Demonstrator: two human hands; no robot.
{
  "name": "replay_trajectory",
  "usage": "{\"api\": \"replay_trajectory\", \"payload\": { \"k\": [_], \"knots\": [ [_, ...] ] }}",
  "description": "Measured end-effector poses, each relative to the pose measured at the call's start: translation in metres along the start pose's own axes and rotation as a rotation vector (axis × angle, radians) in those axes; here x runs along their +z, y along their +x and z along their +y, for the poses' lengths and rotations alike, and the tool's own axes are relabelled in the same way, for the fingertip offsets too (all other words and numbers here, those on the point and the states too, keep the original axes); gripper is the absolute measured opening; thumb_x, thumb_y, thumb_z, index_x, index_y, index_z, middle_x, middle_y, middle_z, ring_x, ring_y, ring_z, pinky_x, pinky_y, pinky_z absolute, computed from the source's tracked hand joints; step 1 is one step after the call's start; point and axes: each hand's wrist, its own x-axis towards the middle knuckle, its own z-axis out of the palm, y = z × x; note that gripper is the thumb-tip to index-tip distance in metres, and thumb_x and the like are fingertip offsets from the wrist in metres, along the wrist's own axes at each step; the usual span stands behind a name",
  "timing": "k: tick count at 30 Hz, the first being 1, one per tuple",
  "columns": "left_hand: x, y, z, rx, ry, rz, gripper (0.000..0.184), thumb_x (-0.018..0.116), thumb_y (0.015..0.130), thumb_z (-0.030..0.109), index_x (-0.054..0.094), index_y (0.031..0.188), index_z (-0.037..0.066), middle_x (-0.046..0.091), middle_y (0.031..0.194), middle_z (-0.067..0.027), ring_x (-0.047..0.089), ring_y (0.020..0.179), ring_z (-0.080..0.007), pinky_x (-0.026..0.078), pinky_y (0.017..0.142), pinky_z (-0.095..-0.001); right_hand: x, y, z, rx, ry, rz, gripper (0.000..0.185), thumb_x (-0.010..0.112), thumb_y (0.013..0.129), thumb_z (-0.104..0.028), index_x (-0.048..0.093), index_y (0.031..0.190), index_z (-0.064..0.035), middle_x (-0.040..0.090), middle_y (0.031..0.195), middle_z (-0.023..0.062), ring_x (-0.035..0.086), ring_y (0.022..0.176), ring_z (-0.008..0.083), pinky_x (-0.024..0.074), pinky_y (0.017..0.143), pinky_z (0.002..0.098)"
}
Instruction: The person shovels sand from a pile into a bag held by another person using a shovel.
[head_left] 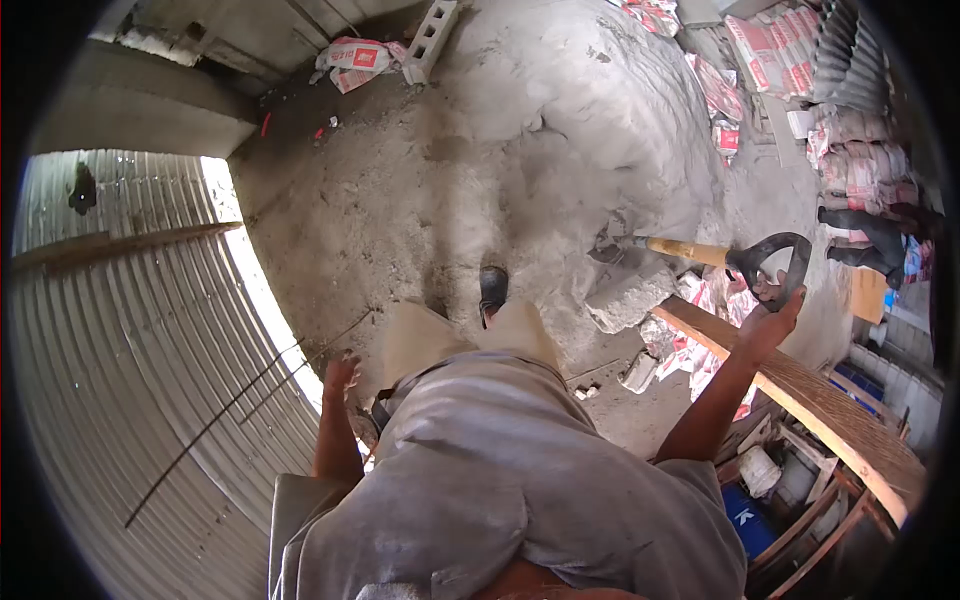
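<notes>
My right hand (771, 322) is closed on the black D-shaped grip of a shovel (690, 250) with a short wooden shaft. Its metal blade is at the near edge of a large pile of pale grey powder (630, 110), and part of the blade is hard to make out. My left hand (343, 372) hangs low beside my left leg, fingers loosely apart, with nothing visible in it. One dark shoe (493, 286) shows ahead of my body on the dusty floor (340, 230).
Corrugated metal sheeting (130, 370) stands on the left. Broken concrete (630, 298) and a long wooden plank (800, 395) lie to the right. A hollow block (430, 42) and torn bags (358, 60) are ahead. At far right are stacked bags (865, 165) and a person's dark-clothed legs (868, 240).
</notes>
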Motion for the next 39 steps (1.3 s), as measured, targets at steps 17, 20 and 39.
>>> {"api": "replay_trajectory", "payload": {
  "k": [17, 20, 39],
  "knots": [
    [-0.177, 0.204, 0.221, 0.010, 0.205, -0.247, 0.045, 0.062, 0.089, 0.019, 0.049, 0.131, 0.010, 0.062, 0.096, -0.0076, 0.056, 0.066, -0.0156, 0.050, 0.057, -0.0340, 0.112, -0.106, -0.089, 0.291, -0.648, -0.083, 0.016, 0.068, 0.082, -0.022, 0.064, 0.082, -0.0058, 0.054, 0.064, -0.0025, 0.046, 0.056, 0.0081, 0.0347, 0.051, 0.0263],
    [-0.232, 0.256, 0.281, 0.124, 0.209, -0.133, 0.044, 0.063, 0.091, 0.018, 0.051, 0.133, 0.011, 0.064, 0.081, -0.0077, 0.060, 0.063, -0.0166, 0.051, 0.057, -0.0322, 0.134, -0.124, -0.075, 0.001, -0.880, -0.074, 0.026, 0.068, 0.084, -0.025, 0.064, 0.087, 0.0004, 0.055, 0.064, 0.0028, 0.053, 0.061, 0.0123, 0.0442, 0.058, 0.0312],
    [-0.215, 0.247, 0.314, 0.322, 0.487, -0.343, 0.040, 0.062, 0.088, 0.020, 0.056, 0.125, 0.008, 0.063, 0.093, -0.0090, 0.061, 0.069, -0.0175, 0.051, 0.056, -0.0328, 0.192, -0.148, -0.107, 0.216, -0.622, 0.036, 0.028, 0.075, 0.084, -0.024, 0.068, 0.096, 0.0002, 0.061, 0.067, 0.0005, 0.048, 0.057, 0.0071, 0.0412, 0.052, 0.0246]
  ]
}}
